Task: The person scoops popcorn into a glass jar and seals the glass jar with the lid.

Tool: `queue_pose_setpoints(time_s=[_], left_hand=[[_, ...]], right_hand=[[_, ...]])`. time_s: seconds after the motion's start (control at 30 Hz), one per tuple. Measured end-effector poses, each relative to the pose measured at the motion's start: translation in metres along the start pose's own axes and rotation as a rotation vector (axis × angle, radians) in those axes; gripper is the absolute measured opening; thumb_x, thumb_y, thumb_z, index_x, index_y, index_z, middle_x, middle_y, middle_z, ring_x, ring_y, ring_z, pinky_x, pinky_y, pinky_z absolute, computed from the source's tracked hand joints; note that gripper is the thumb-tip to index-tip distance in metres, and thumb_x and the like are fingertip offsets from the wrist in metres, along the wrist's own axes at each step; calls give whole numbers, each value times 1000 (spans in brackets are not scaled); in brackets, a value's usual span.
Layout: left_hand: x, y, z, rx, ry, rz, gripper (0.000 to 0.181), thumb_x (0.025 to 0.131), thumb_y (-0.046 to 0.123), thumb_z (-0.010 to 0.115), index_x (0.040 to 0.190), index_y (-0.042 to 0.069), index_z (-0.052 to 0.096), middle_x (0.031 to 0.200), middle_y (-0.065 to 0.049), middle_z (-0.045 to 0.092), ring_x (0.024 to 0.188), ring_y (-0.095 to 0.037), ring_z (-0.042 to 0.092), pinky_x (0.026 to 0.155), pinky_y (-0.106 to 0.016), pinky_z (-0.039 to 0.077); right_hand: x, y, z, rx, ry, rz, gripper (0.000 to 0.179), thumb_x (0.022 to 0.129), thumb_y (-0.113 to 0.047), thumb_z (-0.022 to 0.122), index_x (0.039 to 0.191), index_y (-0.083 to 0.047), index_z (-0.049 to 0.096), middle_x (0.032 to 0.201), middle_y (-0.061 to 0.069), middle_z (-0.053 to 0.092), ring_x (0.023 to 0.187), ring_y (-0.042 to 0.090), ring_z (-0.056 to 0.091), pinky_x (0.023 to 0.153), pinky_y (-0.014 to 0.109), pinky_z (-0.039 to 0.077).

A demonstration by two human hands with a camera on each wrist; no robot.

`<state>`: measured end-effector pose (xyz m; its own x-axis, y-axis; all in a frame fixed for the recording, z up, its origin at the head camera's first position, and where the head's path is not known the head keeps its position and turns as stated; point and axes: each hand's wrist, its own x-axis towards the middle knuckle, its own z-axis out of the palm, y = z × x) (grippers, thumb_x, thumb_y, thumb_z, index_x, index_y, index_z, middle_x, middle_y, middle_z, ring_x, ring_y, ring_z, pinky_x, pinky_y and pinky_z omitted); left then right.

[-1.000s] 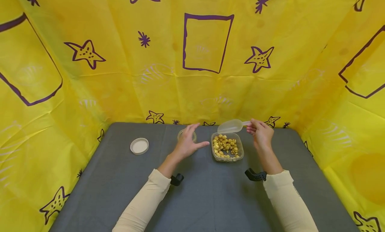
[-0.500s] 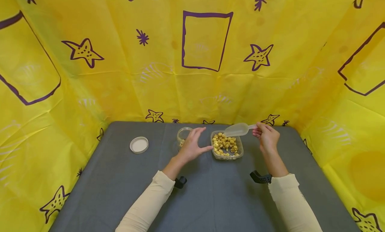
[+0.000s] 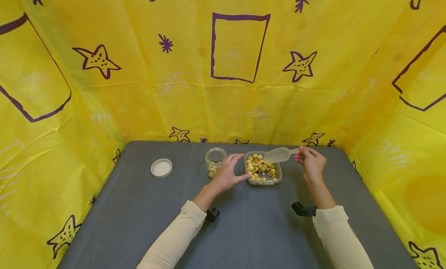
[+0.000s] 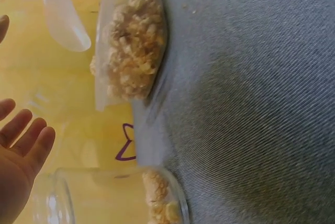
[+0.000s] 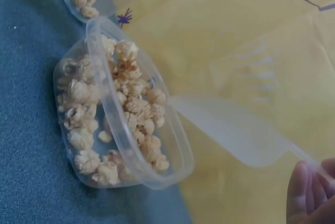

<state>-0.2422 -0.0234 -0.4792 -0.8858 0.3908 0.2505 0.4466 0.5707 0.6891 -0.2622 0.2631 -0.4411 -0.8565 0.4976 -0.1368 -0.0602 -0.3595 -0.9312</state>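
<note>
My right hand (image 3: 313, 164) pinches the handle of a translucent plastic scoop (image 3: 278, 155), whose bowl hangs over the back right rim of a clear square tub (image 3: 263, 183). Caramel popcorn (image 3: 259, 166) partly fills the tub. In the right wrist view the scoop (image 5: 235, 130) looks bare, its tip right at the tub's rim. My left hand (image 3: 227, 175) has its fingers and thumb spread, between the tub and a clear jar (image 3: 215, 154). The jar stands lidless with a little popcorn at its bottom; the left hand partly covers it in the head view.
A round white lid (image 3: 162, 168) lies on the grey table (image 3: 132, 207), left of the jar. Yellow patterned cloth (image 3: 195, 106) hangs behind the table and at both sides.
The scoop and right hand have moved right and lower, toward the tub. My left hand has shifted right and nearer the tub, uncovering more of the jar.
</note>
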Motion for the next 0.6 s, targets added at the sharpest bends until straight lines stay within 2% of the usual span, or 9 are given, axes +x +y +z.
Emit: queue_pose_setpoints(time_s=[0.13, 0.4, 0.5, 0.6], left_hand=[[0, -3, 8, -2, -25, -17, 80, 83, 44, 75, 147, 9, 41, 146, -15, 45, 133, -35, 46, 107, -53, 42], [-2, -11, 25, 14, -69, -95, 82, 83, 50, 73, 148, 11, 40, 145, -13, 46, 132, -33, 47, 106, -52, 42], [-2, -15, 29, 2, -80, -124, 83, 83, 51, 72, 149, 14, 38, 146, -13, 45, 133, -33, 46, 106, -52, 41], [-3, -19, 34, -17, -87, -152, 83, 83, 50, 72, 150, 16, 37, 146, -13, 44, 133, -33, 46, 106, -53, 41]], right_hand=[[-2, 3, -3, -46, 1, -38, 19, 88, -3, 69, 70, -10, 72, 59, 4, 68, 47, 11, 64, 48, 24, 54], [-6, 5, -6, -119, -2, -97, 20, 88, -1, 67, 72, -10, 70, 59, 3, 68, 48, 10, 64, 48, 22, 54], [-9, 5, -6, -185, 6, -138, 13, 89, -2, 67, 76, -6, 70, 57, 0, 67, 47, 9, 63, 48, 20, 53], [-15, 4, -4, -273, 0, -200, 12, 89, -4, 68, 86, 7, 70, 56, -4, 65, 46, 7, 62, 48, 19, 53]])
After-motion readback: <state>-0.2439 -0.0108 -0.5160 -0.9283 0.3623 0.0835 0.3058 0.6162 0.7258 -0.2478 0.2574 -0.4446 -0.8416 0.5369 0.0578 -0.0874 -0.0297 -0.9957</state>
